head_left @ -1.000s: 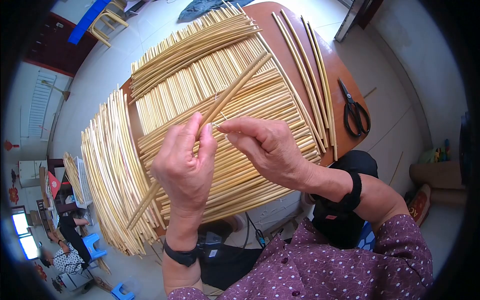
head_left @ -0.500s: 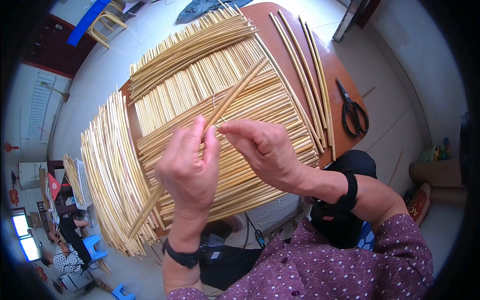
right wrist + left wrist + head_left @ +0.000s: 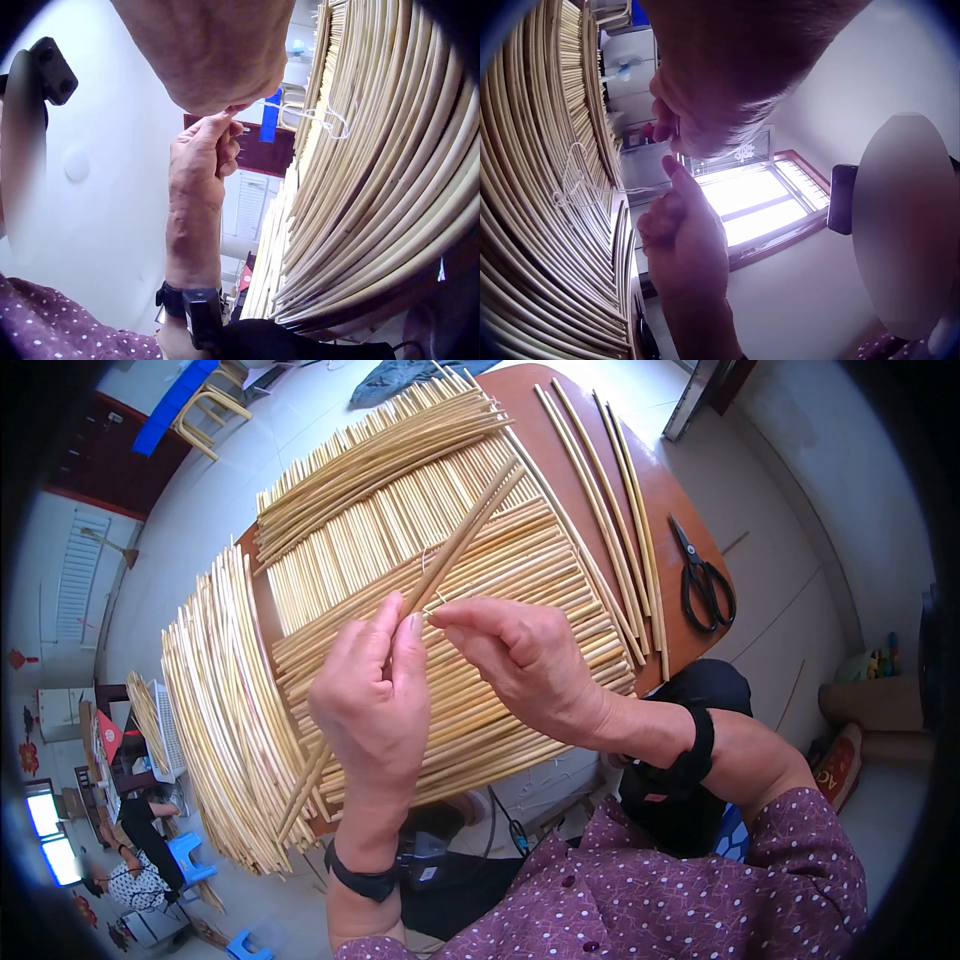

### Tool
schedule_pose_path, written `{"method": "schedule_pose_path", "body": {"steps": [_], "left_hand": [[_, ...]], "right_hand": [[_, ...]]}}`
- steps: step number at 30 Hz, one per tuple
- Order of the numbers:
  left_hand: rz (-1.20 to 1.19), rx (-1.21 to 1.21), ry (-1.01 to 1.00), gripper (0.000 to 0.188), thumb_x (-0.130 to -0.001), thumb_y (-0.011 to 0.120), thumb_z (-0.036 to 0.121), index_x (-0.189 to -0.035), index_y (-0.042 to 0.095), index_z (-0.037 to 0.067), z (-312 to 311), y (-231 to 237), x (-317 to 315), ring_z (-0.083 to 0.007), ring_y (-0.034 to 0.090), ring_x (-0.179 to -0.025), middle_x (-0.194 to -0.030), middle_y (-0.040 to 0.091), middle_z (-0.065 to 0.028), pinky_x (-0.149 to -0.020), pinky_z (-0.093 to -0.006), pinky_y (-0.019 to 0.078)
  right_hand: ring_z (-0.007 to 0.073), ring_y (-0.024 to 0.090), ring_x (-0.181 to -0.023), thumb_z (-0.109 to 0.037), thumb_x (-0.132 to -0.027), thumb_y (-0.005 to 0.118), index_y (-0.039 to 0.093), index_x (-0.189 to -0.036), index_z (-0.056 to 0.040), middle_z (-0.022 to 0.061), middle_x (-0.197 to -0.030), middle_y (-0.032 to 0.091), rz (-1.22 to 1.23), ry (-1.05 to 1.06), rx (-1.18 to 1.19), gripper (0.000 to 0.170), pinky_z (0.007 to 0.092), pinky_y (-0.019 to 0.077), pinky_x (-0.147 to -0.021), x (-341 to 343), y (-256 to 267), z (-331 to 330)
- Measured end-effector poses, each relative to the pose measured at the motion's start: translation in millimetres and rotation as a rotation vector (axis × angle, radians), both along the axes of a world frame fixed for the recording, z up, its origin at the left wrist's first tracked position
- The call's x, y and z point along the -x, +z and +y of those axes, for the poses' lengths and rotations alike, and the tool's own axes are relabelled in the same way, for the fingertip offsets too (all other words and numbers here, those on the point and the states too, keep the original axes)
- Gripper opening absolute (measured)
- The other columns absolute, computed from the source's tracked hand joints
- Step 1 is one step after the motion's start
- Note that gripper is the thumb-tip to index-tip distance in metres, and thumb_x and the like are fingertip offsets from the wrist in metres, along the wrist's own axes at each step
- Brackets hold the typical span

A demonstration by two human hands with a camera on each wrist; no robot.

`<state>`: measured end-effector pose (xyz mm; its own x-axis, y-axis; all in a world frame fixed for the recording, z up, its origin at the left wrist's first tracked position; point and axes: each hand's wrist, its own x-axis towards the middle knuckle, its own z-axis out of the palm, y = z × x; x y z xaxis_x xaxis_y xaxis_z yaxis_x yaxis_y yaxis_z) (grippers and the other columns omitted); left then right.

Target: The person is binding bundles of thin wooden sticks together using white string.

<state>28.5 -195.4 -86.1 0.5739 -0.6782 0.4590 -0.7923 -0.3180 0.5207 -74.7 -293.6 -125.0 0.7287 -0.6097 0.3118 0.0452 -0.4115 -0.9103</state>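
Observation:
My left hand [image 3: 368,700] and right hand [image 3: 525,660] meet fingertip to fingertip above the sticks, each with thumb and forefinger pinching a thin white string. From the fingers, the string [image 3: 307,114] runs to a loop by the sticks in the right wrist view. A pair of thin wooden sticks [image 3: 458,548] crosses the mat at a slant, and in the head view the left hand covers its middle. The left wrist view has the right hand [image 3: 686,240] below and the dark left hand [image 3: 712,82] above. Under them lie rows of pale sticks [image 3: 520,560].
Black scissors [image 3: 705,575] and several loose sticks [image 3: 600,500] lie on the brown table [image 3: 690,520] at the right. Another stack of sticks [image 3: 375,455] rests across the far end, with a long pale bundle [image 3: 220,700] at the left. A person sits far left.
The slanting pair of sticks has turned slightly: its far end shifted left, its near end right. Both hands keep their pinch and have moved only a little.

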Motion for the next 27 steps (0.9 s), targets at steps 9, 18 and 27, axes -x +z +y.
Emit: {"method": "schedule_pose_path", "body": {"steps": [9,18,27], "left_hand": [[0.136,-0.089,0.005,0.023,-0.086,0.062,0.011,-0.104,0.065,-0.003,2.4,2.5,-1.3,-0.0193,0.055,-0.056,-0.070,0.056,-0.0111,-0.053,-0.0324,0.0416],[-0.150,-0.181,0.024,0.023,-0.086,0.062,0.015,-0.104,0.066,0.001,3.8,-2.9,0.7,-0.0228,0.059,-0.059,-0.075,0.060,-0.0088,-0.054,-0.0346,0.0453],[-0.255,-0.195,0.044,0.022,-0.084,0.065,0.013,-0.102,0.066,0.002,2.1,-4.9,5.3,-0.0215,0.059,-0.058,-0.074,0.060,-0.0073,-0.052,-0.0329,0.0456]], "right_hand": [[0.0216,0.067,-0.079,-0.006,-0.087,0.059,0.064,-0.100,0.0001,0.0127,-0.088,0.067,0.006,-0.005,0.013,0.015,0.0272,0.0520,-0.067,-2.3,-2.7,1.6],[0.0212,0.067,-0.076,-0.008,-0.087,0.060,0.064,-0.098,-0.0005,0.0126,-0.083,0.067,0.062,-0.022,0.018,0.014,0.0280,0.0516,-0.066,-2.0,-5.2,3.0],[0.0215,0.066,-0.072,-0.011,-0.087,0.060,0.063,-0.095,-0.0009,0.0130,-0.079,0.066,0.074,-0.053,0.030,0.013,0.0288,0.0504,-0.063,-1.1,-5.7,2.7]]}}
